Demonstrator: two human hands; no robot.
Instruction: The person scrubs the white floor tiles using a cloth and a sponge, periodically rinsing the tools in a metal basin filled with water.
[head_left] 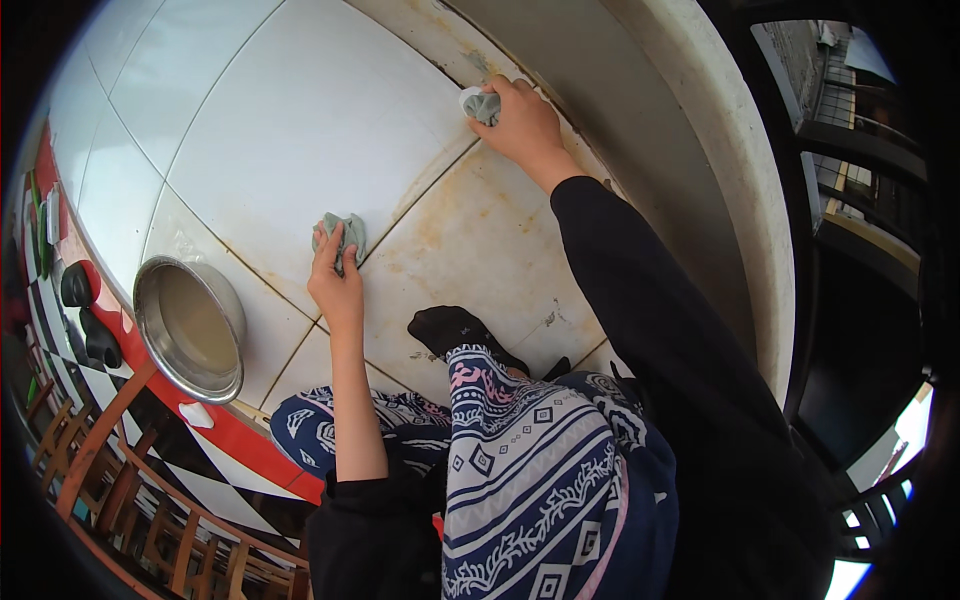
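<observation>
My left hand [335, 280] presses a grey-green cloth [350, 232] against the white floor tiles [330, 110], close to a dark grout line. Its fingers lie over the rag. Farther off to the right, my right hand [525, 125] grips another grey-green rag [484, 107] with a whitish part at its edge. That rag sits by the stained tile border at the foot of the wall. Brownish stains mark the tile [480, 230] between my two arms. Left of my left hand stands a metal basin [238, 300] holding cloudy water.
Along the right runs a low, curved pale wall [740, 170]. A red-edged step [225, 440] drops to a black-and-white checkered floor, with black footwear [97, 338] and wooden railings [185, 550] at the left. My foot in a black sock [455, 328] rests on the tiles.
</observation>
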